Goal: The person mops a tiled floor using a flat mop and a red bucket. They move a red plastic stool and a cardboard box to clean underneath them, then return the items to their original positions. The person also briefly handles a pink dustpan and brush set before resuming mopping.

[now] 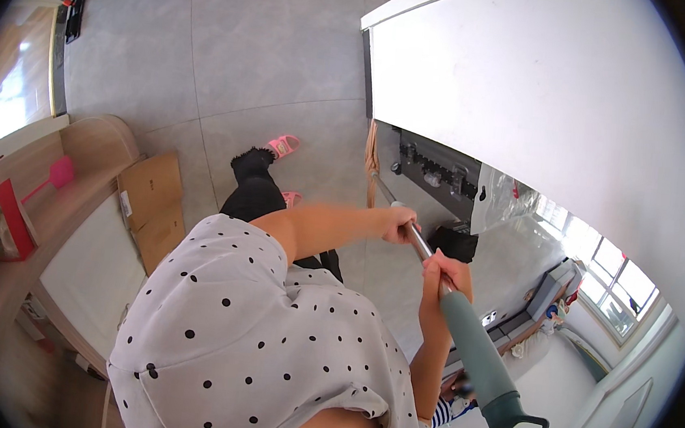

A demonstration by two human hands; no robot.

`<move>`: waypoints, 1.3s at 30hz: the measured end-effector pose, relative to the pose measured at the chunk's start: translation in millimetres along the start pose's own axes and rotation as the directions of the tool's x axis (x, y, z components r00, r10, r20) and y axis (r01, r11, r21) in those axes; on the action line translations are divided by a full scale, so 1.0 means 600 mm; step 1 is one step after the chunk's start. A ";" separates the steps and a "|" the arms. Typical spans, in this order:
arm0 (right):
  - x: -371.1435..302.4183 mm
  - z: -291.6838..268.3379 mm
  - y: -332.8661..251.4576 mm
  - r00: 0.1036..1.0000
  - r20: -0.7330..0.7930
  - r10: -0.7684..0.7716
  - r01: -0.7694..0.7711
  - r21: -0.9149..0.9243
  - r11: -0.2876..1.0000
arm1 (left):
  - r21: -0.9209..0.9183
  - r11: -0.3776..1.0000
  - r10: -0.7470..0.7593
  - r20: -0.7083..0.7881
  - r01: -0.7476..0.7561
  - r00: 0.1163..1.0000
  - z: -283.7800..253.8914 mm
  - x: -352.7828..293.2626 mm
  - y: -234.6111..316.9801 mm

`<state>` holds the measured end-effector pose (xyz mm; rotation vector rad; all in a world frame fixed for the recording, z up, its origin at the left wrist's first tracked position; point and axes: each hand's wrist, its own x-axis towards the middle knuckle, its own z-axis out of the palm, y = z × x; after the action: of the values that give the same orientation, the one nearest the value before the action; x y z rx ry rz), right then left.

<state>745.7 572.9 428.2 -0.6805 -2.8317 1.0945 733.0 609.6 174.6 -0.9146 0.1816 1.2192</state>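
Note:
Both my hands grip a long mop with a metal pole and a thick grey-green handle that ends in a loop. My left hand is wrapped round the metal pole. Closer to the handle, my right hand closes round the pole where the green sleeve begins. The pole slants down and away to the far left. At its lower end a tan mop head is beside the edge of a large white panel, partly hidden by it.
Grey tiled floor spreads ahead. A dark low unit stands under the white panel. To the left are a wooden shelf unit and folded cardboard. A grey sofa and part of a person in stripes are at right.

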 end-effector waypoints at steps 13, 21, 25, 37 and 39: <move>-0.075 -0.118 0.045 0.993 -0.113 0.033 0.036 0.562 0.826 | -0.284 0.942 0.260 0.279 -0.180 0.924 -0.012 -0.105 -0.033; -0.140 -0.126 0.097 0.905 0.027 0.426 -0.070 0.994 0.086 | 0.012 0.854 0.520 -0.013 -0.520 0.854 -0.028 -0.107 0.027; -0.241 -0.182 0.126 0.943 0.050 0.330 -0.061 0.998 0.025 | 0.269 0.715 0.696 -0.191 -0.645 0.692 -0.088 -0.104 0.071; -0.341 -0.311 0.180 0.765 0.400 0.505 -0.575 0.778 0.254 | 0.353 0.756 0.627 -0.149 -0.551 0.764 -0.157 -0.101 0.058; -0.287 -0.302 0.161 0.534 0.462 0.708 -0.795 0.560 0.234 | 0.445 0.730 0.647 -0.207 -0.518 0.734 -0.171 -0.097 0.038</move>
<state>971.5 680.8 523.9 -1.9869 -1.6076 2.2208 725.9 498.3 130.5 -0.7562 1.0321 1.5321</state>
